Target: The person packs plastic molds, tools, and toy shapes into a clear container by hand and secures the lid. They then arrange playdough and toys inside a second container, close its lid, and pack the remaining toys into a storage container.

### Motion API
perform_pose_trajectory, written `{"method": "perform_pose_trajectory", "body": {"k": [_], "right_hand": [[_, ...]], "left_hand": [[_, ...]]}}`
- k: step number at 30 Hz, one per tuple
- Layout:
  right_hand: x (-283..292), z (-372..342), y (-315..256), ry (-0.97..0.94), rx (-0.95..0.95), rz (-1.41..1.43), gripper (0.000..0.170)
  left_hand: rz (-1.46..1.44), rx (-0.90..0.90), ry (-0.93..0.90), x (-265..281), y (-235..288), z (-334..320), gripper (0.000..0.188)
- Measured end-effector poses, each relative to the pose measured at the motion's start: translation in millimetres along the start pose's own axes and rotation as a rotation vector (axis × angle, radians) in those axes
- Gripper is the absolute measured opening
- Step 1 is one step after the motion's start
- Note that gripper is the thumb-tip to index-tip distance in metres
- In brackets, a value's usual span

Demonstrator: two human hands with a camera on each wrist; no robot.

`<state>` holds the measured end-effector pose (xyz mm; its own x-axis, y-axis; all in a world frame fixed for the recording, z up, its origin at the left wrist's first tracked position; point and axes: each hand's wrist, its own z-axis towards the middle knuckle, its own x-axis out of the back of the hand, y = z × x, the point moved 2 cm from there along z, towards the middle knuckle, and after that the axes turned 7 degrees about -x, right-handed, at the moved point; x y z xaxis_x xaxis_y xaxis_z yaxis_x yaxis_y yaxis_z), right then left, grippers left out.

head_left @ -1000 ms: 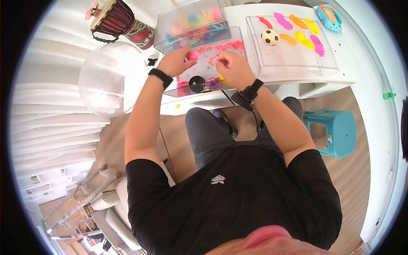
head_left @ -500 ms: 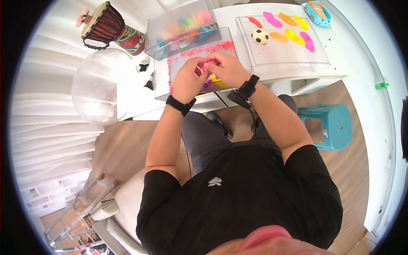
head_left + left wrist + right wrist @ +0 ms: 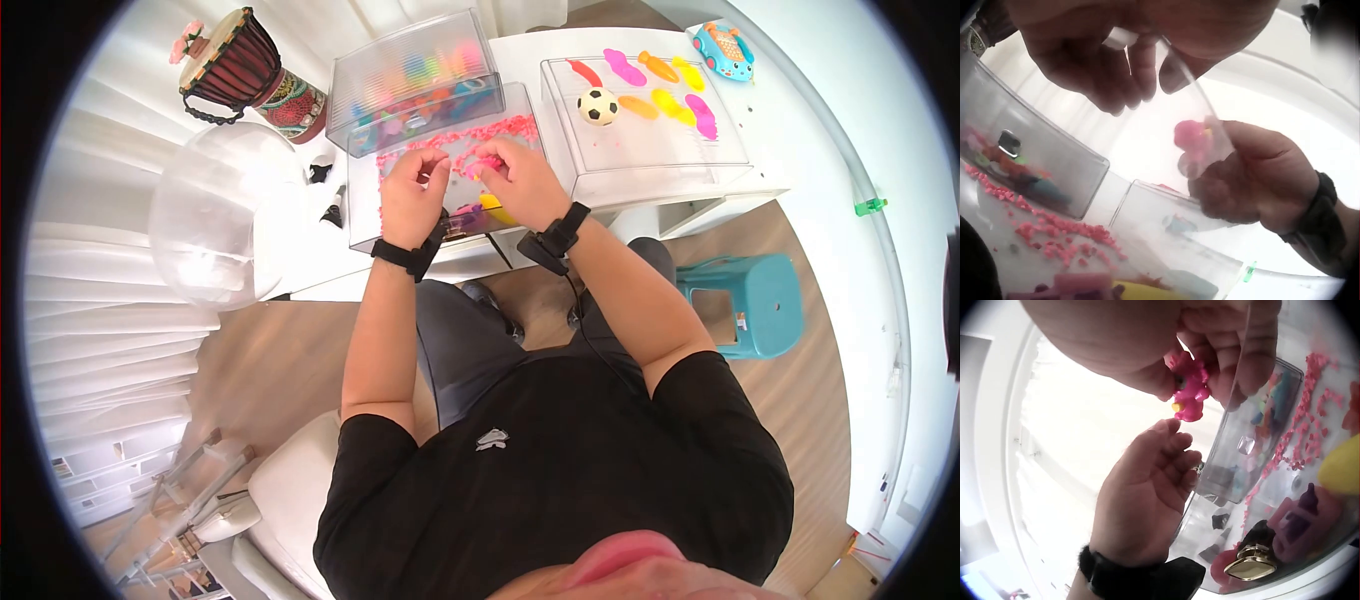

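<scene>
My right hand (image 3: pixel 528 187) pinches a small pink toy figure (image 3: pixel 1190 390) with a yellow bit on it, between thumb and fingers. The same toy (image 3: pixel 1191 137) shows in the left wrist view, at the right fingertips. Facing it, my left hand (image 3: pixel 1147 481) has loosely bent fingers and holds nothing visible; its fingertips are just under the toy in the right wrist view. Both hands hover over a clear plastic tray (image 3: pixel 364 205) strewn with small pink pieces (image 3: pixel 1054 231). A yellow thing (image 3: pixel 496 209) and a pink-and-purple toy (image 3: pixel 1307 522) lie near its front side.
Behind the tray, a clear lidded box (image 3: pixel 415 85) holds colourful pieces. To the right, another clear box (image 3: pixel 650 160) bears a small football (image 3: pixel 597 106) and several bright moulds. A transparent globe (image 3: pixel 220 215), a drum (image 3: pixel 250 75) and a toy phone (image 3: pixel 724 52) stand around.
The pink toy was at my left fingers, then both hands met around it. Now the hands are apart again and the toy is in my right fingers.
</scene>
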<state>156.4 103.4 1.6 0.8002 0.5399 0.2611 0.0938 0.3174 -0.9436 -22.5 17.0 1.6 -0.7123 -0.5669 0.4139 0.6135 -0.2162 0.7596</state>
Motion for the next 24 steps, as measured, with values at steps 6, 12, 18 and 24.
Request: {"method": "perform_pose_trajectory", "body": {"k": [6, 12, 18, 24], "right_hand": [[1, -8, -5, 0.076, 0.084, 0.035, 0.021], [35, -36, -14, 0.178, 0.158, 0.238, 0.024], [149, -56, 10, 0.676, 0.088, -0.039, 0.018], [290, -34, 27, 0.878, -0.083, -0.568, 0.025]], "left_hand": [[-0.133, 0.197, -0.075, -1, -22, 1, 0.014], [0.002, 0.153, -0.15, 1, -3, 0, 0.017], [0.001, 0.117, -0.134, -1, -3, 0, 0.018], [-0.01, 0.073, -0.13, 0, -2, 0, 0.016]]}}
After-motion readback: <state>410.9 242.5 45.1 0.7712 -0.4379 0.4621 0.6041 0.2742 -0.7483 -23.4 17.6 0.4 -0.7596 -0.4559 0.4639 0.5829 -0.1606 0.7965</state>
